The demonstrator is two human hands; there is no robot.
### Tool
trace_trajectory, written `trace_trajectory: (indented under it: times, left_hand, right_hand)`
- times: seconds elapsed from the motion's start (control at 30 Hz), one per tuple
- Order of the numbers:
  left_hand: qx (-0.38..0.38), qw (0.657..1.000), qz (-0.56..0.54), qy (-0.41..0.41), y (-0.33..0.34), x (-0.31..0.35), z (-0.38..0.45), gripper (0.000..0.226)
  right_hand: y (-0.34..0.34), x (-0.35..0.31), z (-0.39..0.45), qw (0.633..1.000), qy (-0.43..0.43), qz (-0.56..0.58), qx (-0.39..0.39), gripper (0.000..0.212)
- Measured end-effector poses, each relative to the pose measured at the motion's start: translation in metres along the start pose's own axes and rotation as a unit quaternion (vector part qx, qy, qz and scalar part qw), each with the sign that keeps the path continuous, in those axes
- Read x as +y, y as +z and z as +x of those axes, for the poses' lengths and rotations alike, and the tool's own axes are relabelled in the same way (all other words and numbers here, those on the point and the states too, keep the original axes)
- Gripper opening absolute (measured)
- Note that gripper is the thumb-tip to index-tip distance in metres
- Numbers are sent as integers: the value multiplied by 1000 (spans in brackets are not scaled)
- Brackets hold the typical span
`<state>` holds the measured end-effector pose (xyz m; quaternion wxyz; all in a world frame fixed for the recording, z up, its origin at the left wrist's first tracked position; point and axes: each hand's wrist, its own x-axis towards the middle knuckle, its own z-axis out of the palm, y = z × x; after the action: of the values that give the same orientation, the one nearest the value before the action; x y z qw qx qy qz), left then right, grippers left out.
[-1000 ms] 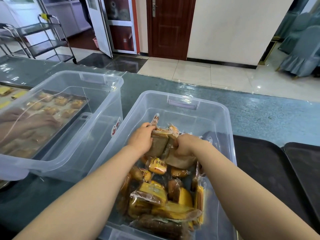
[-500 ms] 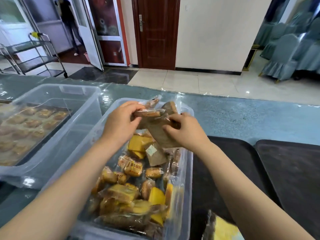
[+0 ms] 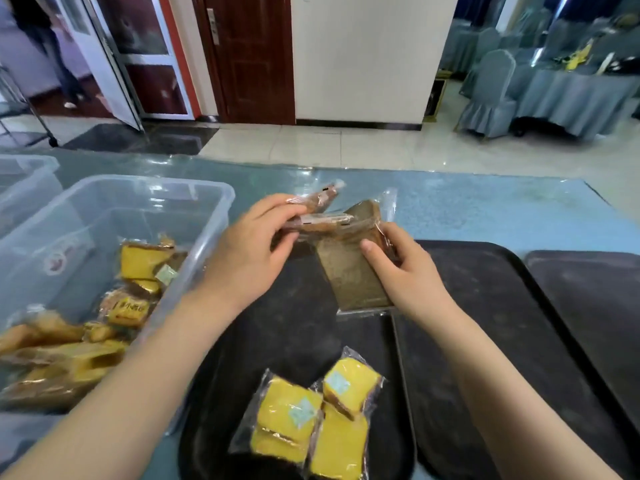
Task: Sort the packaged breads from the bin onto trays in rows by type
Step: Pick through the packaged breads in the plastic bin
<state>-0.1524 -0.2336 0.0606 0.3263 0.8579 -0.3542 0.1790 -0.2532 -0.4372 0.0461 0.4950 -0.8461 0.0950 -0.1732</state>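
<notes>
Blue counter (image 3: 485, 209), frame centre: left hand (image 3: 249, 251) pinching slim bread packs (image 3: 318, 220), right hand (image 3: 405, 271) gripping brown loaf pack (image 3: 349, 275); both lifted from bin (image 3: 114, 202), now over dark tray (image 3: 485, 306); placement pending.

Past the blue countertop (image 3: 485, 209) I've got a dark wooden door (image 3: 256, 57), an open glass door (image 3: 114, 53) left of it, and grey-covered chairs (image 3: 488, 95) around a draped table (image 3: 581, 95) far right.

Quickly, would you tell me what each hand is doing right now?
Left hand: grips thin brown packaged breads, held above the tray.
Right hand: holds the dark brown bread packet, thumb pressed on its face.
</notes>
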Motion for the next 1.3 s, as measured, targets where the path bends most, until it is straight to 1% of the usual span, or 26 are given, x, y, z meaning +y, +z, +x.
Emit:
trace_trajectory:
  times: [0.13,0.3,0.37,0.43,0.53,0.6,0.67,0.73,0.8,0.9,0.93,1.0,1.07,1.1,1.2,1.23,1.3]
  left_hand:
    - [-47,998,-26,-13,67,45,-21,37]
    - [-117,993,-29,-11,134,78,-50,38]
    - [-136,990,-30,3,155,81,-60,37]
    - [-159,986,-39,15,178,87,-68,35]
    - [-177,983,-30,44,211,104,-86,41]
    - [-192,979,-27,66,233,116,-97,40]
    - [-206,974,-13,94,253,128,-106,38]
    - [-218,970,-2,104,269,144,-113,36]
    - [-216,972,-13,93,278,164,-117,35]
    - [-217,973,2,77,290,187,-116,36]
    - [-228,971,13,77,296,192,-118,37]
    - [-275,958,31,72,307,200,-124,40]
    - [-314,946,41,71,318,210,-130,45]
    - [-332,941,32,59,323,215,-134,49]
    - [-373,928,-9,19,330,227,-144,63]
    - [-378,925,-3,31,333,228,-148,64]
    - [-387,917,35,86,339,225,-159,63]
  right_hand:
    - [-51,58,-34,999,47,10,-7,31]
    - [-91,114,-64,990,127,54,-30,56]
    - [-101,134,-73,984,160,76,-29,61]
    - [-115,158,-84,977,194,85,-21,57]
    - [-134,195,-104,969,234,77,-11,37]
    - [-150,219,-116,962,263,74,-10,24]
    - [-168,243,-125,956,284,68,-22,19]
    - [-188,264,-131,952,299,50,-46,19]
    - [-206,284,-136,948,309,36,-63,18]
    - [-228,303,-140,949,309,3,-54,17]
    - [-233,308,-140,949,310,-18,-45,17]
    - [-242,316,-139,947,311,-74,-36,18]
    - [-245,326,-140,943,300,-138,-37,24]
    - [-245,335,-142,939,298,-167,-39,28]
    - [-242,354,-153,927,307,-212,-44,29]
    - [-240,357,-157,926,304,-221,-39,36]
    - [-236,355,-163,924,292,-246,-25,44]
